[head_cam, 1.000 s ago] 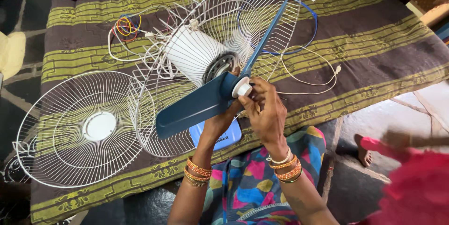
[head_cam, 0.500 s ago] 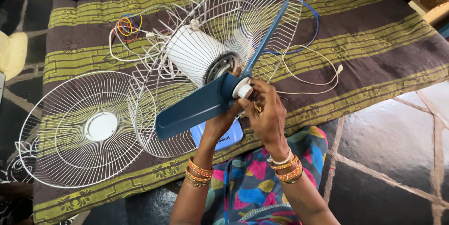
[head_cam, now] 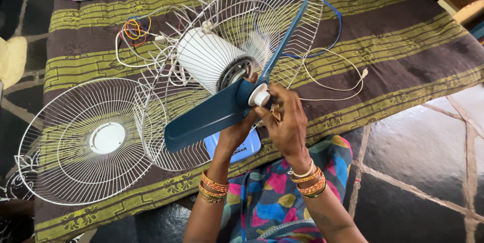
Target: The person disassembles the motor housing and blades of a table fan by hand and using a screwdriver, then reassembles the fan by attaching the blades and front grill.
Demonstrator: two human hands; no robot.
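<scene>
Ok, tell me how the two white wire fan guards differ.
The front guard lies flat and bare on the striped cloth, a solid white disc at its centre; the rear guard stands tilted, carrying the motor and blue blade. Neither hand touches the front guard. Both are round white wire.

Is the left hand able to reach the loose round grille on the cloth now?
Probably yes. The loose grille lies flat and uncovered beside the left hand, which now grips the blue blade hub and would have to let go first.

Stacked gold and orange bangles on both bare wrists (one white band), multicoloured floral dress.
</scene>
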